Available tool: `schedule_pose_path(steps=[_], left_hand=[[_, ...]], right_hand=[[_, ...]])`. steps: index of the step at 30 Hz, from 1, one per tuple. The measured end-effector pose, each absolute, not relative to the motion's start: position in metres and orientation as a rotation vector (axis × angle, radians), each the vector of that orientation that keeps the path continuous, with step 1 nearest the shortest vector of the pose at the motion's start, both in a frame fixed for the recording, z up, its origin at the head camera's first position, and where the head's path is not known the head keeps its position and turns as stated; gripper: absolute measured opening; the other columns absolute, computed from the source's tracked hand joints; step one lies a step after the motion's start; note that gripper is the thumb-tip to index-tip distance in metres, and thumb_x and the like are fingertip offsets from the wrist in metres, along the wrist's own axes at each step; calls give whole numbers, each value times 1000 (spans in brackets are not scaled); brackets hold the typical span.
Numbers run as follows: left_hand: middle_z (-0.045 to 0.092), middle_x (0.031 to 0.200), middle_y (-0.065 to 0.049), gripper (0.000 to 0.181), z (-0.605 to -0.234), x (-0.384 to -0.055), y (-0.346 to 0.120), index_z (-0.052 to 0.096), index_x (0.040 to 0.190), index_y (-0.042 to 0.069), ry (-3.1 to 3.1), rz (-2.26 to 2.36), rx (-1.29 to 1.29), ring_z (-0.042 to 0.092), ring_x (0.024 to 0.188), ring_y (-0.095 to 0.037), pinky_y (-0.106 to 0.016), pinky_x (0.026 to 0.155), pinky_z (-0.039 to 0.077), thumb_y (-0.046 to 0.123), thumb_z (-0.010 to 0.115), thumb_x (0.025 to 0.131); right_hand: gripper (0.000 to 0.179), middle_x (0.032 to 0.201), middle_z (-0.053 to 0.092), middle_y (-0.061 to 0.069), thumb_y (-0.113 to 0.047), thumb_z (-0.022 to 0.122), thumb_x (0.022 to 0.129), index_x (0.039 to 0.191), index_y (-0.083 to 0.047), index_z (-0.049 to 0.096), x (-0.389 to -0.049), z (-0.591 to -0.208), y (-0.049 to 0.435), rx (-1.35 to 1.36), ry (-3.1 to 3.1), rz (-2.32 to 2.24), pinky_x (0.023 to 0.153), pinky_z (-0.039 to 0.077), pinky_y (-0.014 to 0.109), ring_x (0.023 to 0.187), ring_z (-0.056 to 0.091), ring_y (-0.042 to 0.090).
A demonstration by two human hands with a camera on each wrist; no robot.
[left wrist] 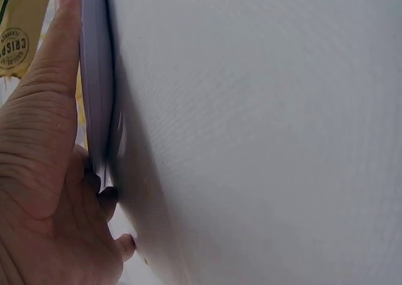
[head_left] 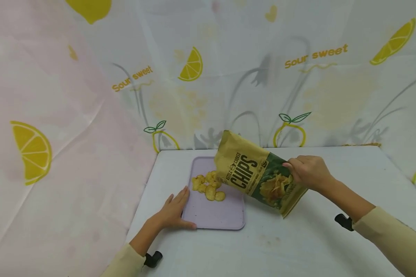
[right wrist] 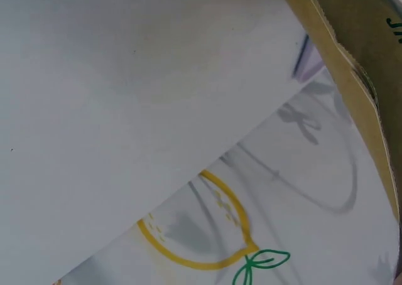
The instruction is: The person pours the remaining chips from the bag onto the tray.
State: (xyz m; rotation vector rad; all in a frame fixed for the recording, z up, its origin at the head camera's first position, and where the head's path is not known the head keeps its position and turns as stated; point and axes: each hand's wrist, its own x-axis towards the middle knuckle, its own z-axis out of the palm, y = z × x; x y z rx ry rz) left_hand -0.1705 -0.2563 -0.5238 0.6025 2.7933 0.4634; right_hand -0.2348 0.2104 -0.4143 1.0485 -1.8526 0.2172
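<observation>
A lilac tray (head_left: 213, 215) lies flat on the white table with several yellow chips (head_left: 210, 192) on its upper part. My left hand (head_left: 173, 211) is at the tray's left side, fingers spread and straight, thumb along its near left corner. In the left wrist view the thumb (left wrist: 47, 78) lies against the tray's rim (left wrist: 97, 78). My right hand (head_left: 308, 171) grips a gold and green chip bag (head_left: 253, 173) by its upper right edge. The bag is tilted, its left end over the tray's right half. Only the bag's edge (right wrist: 352, 78) shows in the right wrist view.
The white table (head_left: 280, 246) ends at the back against a hanging cloth (head_left: 228, 84) printed with lemons. On the left hangs a pink part of the cloth (head_left: 72, 154). A black wrist mount (head_left: 153, 259) sits on my left wrist, another black mount (head_left: 344, 222) on the right.
</observation>
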Motion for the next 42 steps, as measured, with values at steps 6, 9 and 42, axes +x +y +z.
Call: schedule_pose_path(steps=[6,9,42], left_hand=[[9,166,-18,134,-522,-172,-255,10,157,-2,2806,435,608,13,154,-32,-63,119,10,73,75,67],[12,165,-19,134,-521,-172,-256,12,157,-3,2825,410,613,16,153,-32,-63,119,13,74,76,66],[11,166,-18,135,-527,-172,-258,11,157,-2,2818,407,613,16,153,-32,-62,119,13,75,74,66]], right_hand=[[54,48,22,-10,-36,36,108,58,-13,35,-230,-409,207,1049,-1812,254,37,14,18,40,17,3],[54,47,22,-10,-35,36,108,59,-13,36,-225,-407,202,1098,-1802,215,37,15,18,39,19,3],[55,47,22,-11,-37,35,108,58,-14,34,-229,-402,212,1063,-1811,188,38,12,17,42,17,1]])
